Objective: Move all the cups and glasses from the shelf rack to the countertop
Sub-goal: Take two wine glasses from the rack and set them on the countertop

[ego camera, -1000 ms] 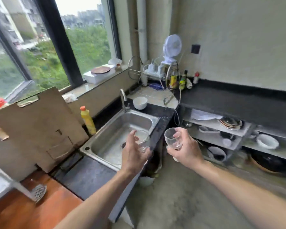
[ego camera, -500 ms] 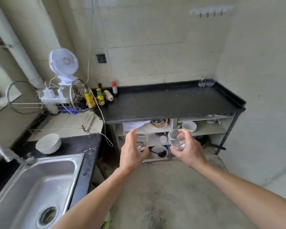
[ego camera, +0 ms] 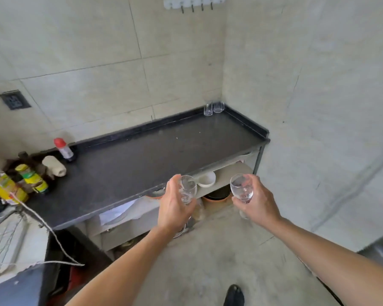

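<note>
Gripping left glass (ego camera: 189, 188), left hand (ego camera: 174, 209) flanks right hand (ego camera: 259, 204) gripping right glass (ego camera: 241, 189); labels (ego camera: 32, 180) blurred.

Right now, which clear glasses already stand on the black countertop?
The two clear tumblers in its far right corner; the stemmed wine glasses are hand-held.

My left hand (ego camera: 175, 208) covers the left glass (ego camera: 188, 188) stem and part of its bowl; right hand (ego camera: 260, 205) hides the right glass (ego camera: 241, 187) stem. Shelf (ego camera: 229, 173) contents mostly masked by the desk (ego camera: 153, 155) edge and my hands. Far glasses (ego camera: 212, 108) too small to type. Yellow bottle (ego camera: 5, 188) and shoe (ego camera: 233, 295) clipped by frame edges.
</note>
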